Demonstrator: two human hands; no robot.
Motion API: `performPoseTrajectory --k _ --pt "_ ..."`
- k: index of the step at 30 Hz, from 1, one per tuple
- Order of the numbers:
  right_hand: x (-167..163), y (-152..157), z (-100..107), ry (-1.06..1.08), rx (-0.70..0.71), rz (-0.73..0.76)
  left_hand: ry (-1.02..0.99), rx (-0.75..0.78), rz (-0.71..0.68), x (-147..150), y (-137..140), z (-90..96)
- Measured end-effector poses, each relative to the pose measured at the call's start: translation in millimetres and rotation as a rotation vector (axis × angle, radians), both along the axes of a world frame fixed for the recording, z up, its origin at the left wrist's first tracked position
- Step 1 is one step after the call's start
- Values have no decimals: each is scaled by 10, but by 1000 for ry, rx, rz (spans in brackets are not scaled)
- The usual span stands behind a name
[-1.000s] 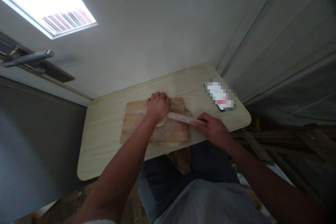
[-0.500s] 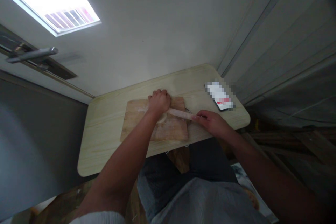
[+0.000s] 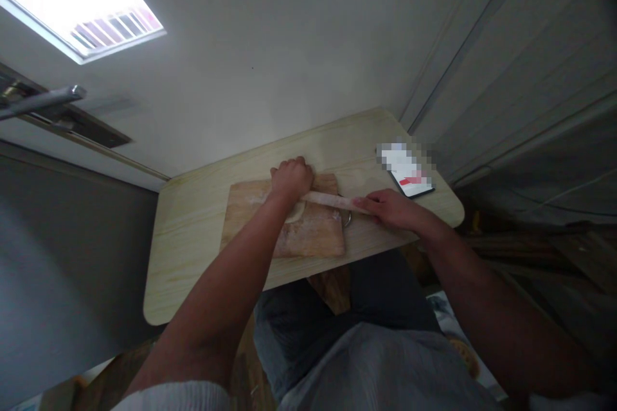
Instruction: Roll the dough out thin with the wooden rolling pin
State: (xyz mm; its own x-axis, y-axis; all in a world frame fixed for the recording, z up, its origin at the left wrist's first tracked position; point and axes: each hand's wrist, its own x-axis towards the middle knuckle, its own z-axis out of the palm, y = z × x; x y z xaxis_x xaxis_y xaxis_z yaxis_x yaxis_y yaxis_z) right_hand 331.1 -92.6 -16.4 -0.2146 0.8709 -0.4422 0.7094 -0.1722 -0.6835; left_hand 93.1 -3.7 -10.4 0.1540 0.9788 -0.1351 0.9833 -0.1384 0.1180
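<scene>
My right hand (image 3: 394, 209) is closed around the right end of a thin, pale wooden rolling pin (image 3: 332, 200). The pin slants across the right part of a wooden cutting board (image 3: 241, 212), and its left end disappears under my left hand (image 3: 292, 178). The left fingers are curled over near the board's far edge; what they grip is hidden beneath them. A flat, pale round of dough (image 3: 295, 212) lies on the board just nearer than the pin, partly covered by my left wrist and forearm. White flour dusts the board.
The board rests on a narrow light-wood table (image 3: 186, 225) against a white door with a metal handle (image 3: 43, 101). A phone (image 3: 409, 173) with a lit screen lies on the right of the table. A metal ring (image 3: 346, 218) hangs at the board's right edge.
The rolling pin and my right hand have shifted slightly away from me, showing more of the metal ring. My left hand stays at nearly the same spot. The camera view has moved slightly.
</scene>
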Motion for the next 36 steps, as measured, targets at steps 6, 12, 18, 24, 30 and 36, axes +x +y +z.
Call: performPoseTrajectory --k 6,12,18,24,30,36 --pt "34 103 24 2 -124 13 4 -13 13 30 52 3" --pt "53 164 73 -38 -150 28 12 -27 37 50 63 -5" --pt "28 83 59 -97 -56 10 15 79 15 45 -61 -4" --pt "-2 -41 21 -115 22 -2 14 183 -7 16 -226 5" --pt "-2 -124 25 -179 80 -5 -43 245 -52 -28 -372 -2" --pt "-6 -172 16 -221 101 12 -86 277 -47 -54 -483 0"
